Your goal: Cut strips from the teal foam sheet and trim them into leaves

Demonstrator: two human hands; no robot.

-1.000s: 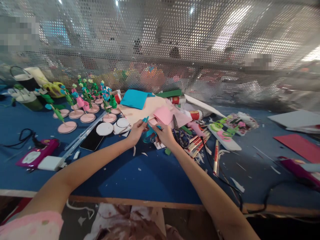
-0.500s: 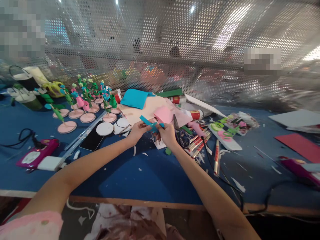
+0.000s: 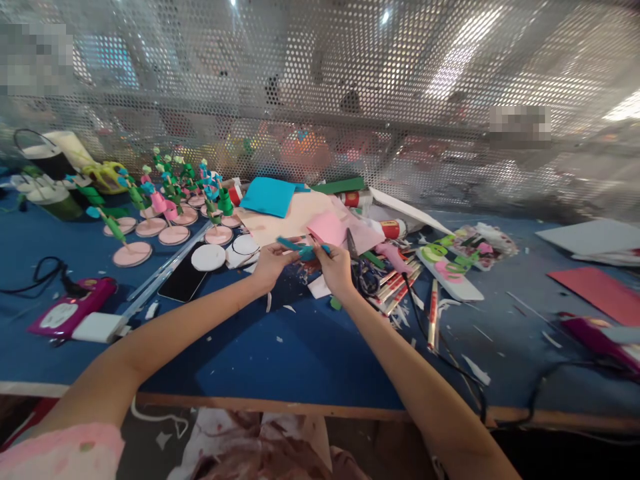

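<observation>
Between my hands, above the blue tabletop, is a narrow strip of blue paper (image 3: 306, 252). My left hand (image 3: 273, 264) pinches the strip near its left end, which sticks out past the fingers. My right hand (image 3: 334, 268) has its fingertips closed on the strip's other end. Just behind the hands lie a pink sheet (image 3: 327, 228), a large peach sheet (image 3: 270, 225) and a folded blue sheet (image 3: 269, 197). Scissors (image 3: 367, 279) with dark handles rest right beside my right hand, near a pink glue gun (image 3: 393, 257).
Several paper flower models on round pink bases (image 3: 132, 254) stand at the left. White discs (image 3: 209, 257) lie on and beside a phone (image 3: 184, 277). Purple devices (image 3: 75, 307) sit toward both sides. A perforated metal screen (image 3: 310, 80) rises behind; cables and red-white sticks (image 3: 433, 317) lie at the right.
The blue strip has tilted, so its left end now sits lower and looks thinner. Both hands stay in nearly the same place and keep their grip.
</observation>
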